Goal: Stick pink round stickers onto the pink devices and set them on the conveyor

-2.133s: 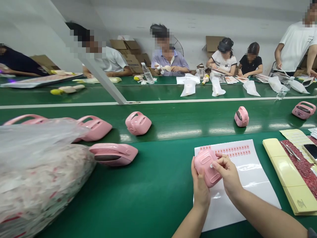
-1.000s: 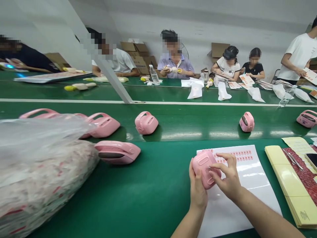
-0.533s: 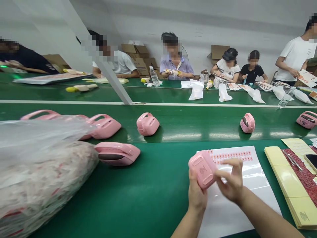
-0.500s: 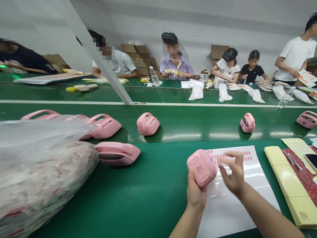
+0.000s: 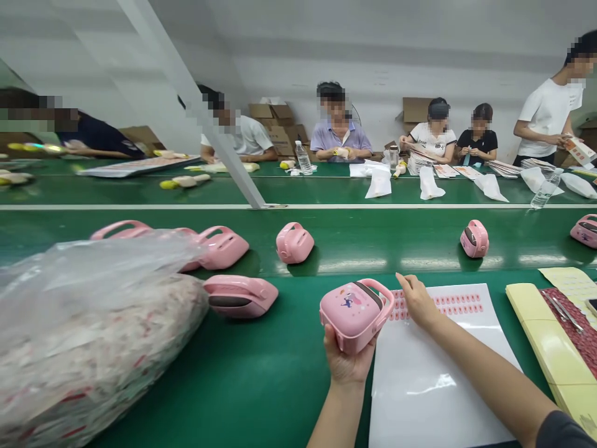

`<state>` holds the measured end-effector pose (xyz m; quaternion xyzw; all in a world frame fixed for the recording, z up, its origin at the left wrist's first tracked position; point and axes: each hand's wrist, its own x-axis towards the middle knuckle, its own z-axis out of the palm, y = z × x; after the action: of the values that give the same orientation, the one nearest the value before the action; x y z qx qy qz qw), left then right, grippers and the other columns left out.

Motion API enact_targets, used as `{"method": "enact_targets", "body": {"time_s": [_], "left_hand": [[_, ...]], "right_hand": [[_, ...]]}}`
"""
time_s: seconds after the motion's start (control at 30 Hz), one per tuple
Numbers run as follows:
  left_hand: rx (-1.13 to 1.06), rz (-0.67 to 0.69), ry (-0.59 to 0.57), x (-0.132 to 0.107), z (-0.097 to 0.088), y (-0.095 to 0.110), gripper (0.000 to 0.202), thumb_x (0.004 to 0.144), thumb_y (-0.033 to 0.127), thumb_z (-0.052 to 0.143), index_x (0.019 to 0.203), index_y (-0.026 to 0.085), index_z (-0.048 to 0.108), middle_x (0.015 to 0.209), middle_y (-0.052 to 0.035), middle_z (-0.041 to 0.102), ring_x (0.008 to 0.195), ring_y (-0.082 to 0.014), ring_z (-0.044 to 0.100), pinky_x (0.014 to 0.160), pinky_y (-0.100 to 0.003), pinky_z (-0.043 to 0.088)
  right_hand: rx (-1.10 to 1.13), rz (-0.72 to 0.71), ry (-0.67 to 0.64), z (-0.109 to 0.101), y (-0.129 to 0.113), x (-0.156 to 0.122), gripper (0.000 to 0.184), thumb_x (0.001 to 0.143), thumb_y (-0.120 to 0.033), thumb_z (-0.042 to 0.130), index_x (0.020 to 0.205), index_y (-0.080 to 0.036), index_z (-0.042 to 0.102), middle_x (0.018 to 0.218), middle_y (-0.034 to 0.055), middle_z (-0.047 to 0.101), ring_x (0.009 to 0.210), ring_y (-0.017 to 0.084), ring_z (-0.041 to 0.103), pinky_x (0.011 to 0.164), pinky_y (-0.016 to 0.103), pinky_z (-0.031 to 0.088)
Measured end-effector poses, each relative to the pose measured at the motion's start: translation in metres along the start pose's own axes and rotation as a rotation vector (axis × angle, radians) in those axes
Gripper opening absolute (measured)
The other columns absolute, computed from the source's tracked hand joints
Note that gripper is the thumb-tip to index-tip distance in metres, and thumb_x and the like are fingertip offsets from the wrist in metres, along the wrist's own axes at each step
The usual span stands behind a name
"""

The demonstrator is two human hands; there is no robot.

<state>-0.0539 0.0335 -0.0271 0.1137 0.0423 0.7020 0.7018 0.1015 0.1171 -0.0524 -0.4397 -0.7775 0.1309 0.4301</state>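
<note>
My left hand [image 5: 347, 364] cradles a glossy pink plastic case with a handle [image 5: 353, 314] from beneath, its printed cartoon face turned up. My right hand [image 5: 417, 303] is off the case, just to its right, with the fingertips reaching past the top edge of a white sticker sheet [image 5: 433, 373]. Rows of small red-and-white labels [image 5: 457, 305] run along that sheet's upper part. Nothing shows in my right hand.
Several more pink cases [image 5: 240, 296] lie on the green conveyor belt [image 5: 261, 367], beside a bulging clear plastic bag [image 5: 93, 336] at left. Yellow pads [image 5: 555, 330] and tweezers [image 5: 562, 314] on a red mat lie at right. Co-workers sit along the belt beyond.
My left hand has turned the pink case so its printed face and handle show, and moved it left. My right hand has let go and moved to the sheet's top edge.
</note>
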Motion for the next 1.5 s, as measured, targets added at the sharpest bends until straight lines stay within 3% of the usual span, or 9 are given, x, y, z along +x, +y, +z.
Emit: {"method": "enact_targets", "body": {"time_s": [0.1,0.23,0.33,0.47,0.73,1.0,1.23,1.37,1.5], "left_hand": [[-0.007,0.011,0.054,0.002,-0.002,-0.002,0.066,0.068,0.041,0.061,0.127,0.025,0.037,0.118,-0.0126,0.056,0.108,-0.035,0.051,0.082,-0.045,0.047],[-0.085,-0.014,0.149,0.0,-0.002,-0.009,0.058,0.072,0.044,0.055,0.123,0.019,0.043,0.105,-0.0142,0.063,0.095,-0.0309,0.06,0.078,-0.041,0.051],[-0.116,-0.038,0.176,-0.004,0.003,-0.016,0.056,0.077,0.043,0.049,0.126,0.018,0.038,0.108,-0.0149,0.061,0.095,-0.0292,0.06,0.077,-0.038,0.051],[-0.136,-0.05,0.184,-0.009,0.013,-0.025,0.059,0.079,0.042,0.046,0.131,0.019,0.03,0.114,-0.0159,0.058,0.093,-0.0262,0.061,0.076,-0.035,0.052],[-0.141,-0.041,0.319,-0.015,0.026,-0.035,0.057,0.079,0.041,0.047,0.128,0.015,0.036,0.109,-0.0158,0.059,0.082,-0.0225,0.063,0.067,-0.03,0.054],[-0.112,-0.034,0.441,-0.016,0.029,-0.037,0.052,0.079,0.043,0.045,0.122,0.013,0.044,0.098,-0.0134,0.063,0.078,-0.022,0.064,0.063,-0.03,0.055],[-0.093,-0.031,0.404,-0.015,0.025,-0.037,0.057,0.077,0.042,0.048,0.126,0.014,0.04,0.1,-0.0144,0.064,0.081,-0.0246,0.064,0.067,-0.032,0.054],[-0.079,-0.021,0.457,-0.016,0.03,-0.038,0.058,0.078,0.043,0.046,0.126,0.012,0.039,0.094,-0.0152,0.065,0.079,-0.024,0.065,0.062,-0.029,0.054],[-0.103,-0.038,0.442,-0.017,0.028,-0.038,0.057,0.078,0.044,0.046,0.125,0.012,0.04,0.095,-0.0146,0.065,0.081,-0.0246,0.065,0.069,-0.032,0.054]], "right_hand": [[0.097,0.028,0.086,-0.009,-0.012,-0.002,0.047,0.074,-0.003,0.038,0.114,-0.023,0.05,0.094,0.0073,0.053,0.085,0.019,0.057,0.08,0.04,0.047],[0.593,0.356,0.379,-0.024,-0.054,-0.003,0.043,0.074,-0.02,0.054,0.115,-0.023,0.043,0.088,0.0024,0.051,0.068,0.013,0.057,0.074,0.036,0.05],[0.899,0.475,0.4,-0.029,-0.093,-0.007,0.046,0.069,-0.025,0.062,0.111,-0.024,0.043,0.086,0.0,0.051,0.063,0.01,0.056,0.071,0.032,0.051],[1.007,0.535,0.397,-0.026,-0.12,-0.013,0.046,0.065,-0.023,0.065,0.107,-0.023,0.045,0.079,-0.0035,0.048,0.062,0.009,0.056,0.076,0.032,0.049],[0.921,0.493,0.41,-0.026,-0.12,-0.017,0.045,0.069,-0.021,0.059,0.11,-0.023,0.042,0.08,-0.0037,0.045,0.064,0.009,0.057,0.074,0.029,0.049],[0.683,0.367,0.433,-0.017,-0.117,-0.024,0.04,0.075,-0.019,0.053,0.112,-0.023,0.04,0.082,-0.0009,0.047,0.068,0.012,0.056,0.075,0.032,0.048],[0.527,0.265,0.491,-0.012,-0.115,-0.024,0.033,0.077,-0.019,0.05,0.109,-0.023,0.041,0.078,0.0006,0.049,0.07,0.014,0.053,0.071,0.033,0.048],[0.498,0.255,0.518,-0.01,-0.116,-0.024,0.032,0.079,-0.019,0.048,0.11,-0.023,0.041,0.077,0.0009,0.05,0.07,0.014,0.053,0.073,0.034,0.049],[0.357,0.095,0.522,-0.01,-0.112,-0.027,0.036,0.08,-0.015,0.047,0.114,-0.024,0.039,0.083,0.0034,0.055,0.074,0.016,0.058,0.071,0.035,0.05]]}}
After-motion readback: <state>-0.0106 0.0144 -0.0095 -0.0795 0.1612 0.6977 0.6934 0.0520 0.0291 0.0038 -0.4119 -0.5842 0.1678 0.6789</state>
